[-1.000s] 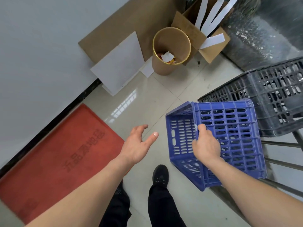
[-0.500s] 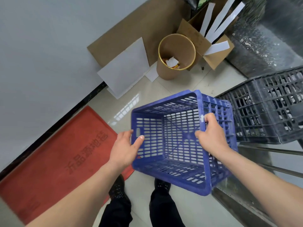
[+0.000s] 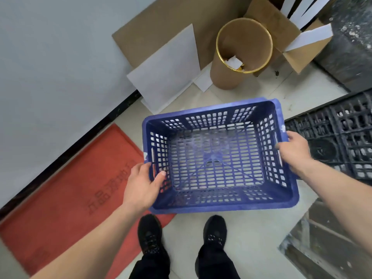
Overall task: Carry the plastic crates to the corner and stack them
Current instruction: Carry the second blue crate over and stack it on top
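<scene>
While both hands grip the blue crate (image 3: 217, 158), left hand (image 3: 141, 183) and right hand (image 3: 295, 151) clasping opposite rims, it hangs upright before the cardboard drum (image 3: 239, 57); 1 black crate (image 3: 340, 141) waits right, nothing stacked yet.
</scene>
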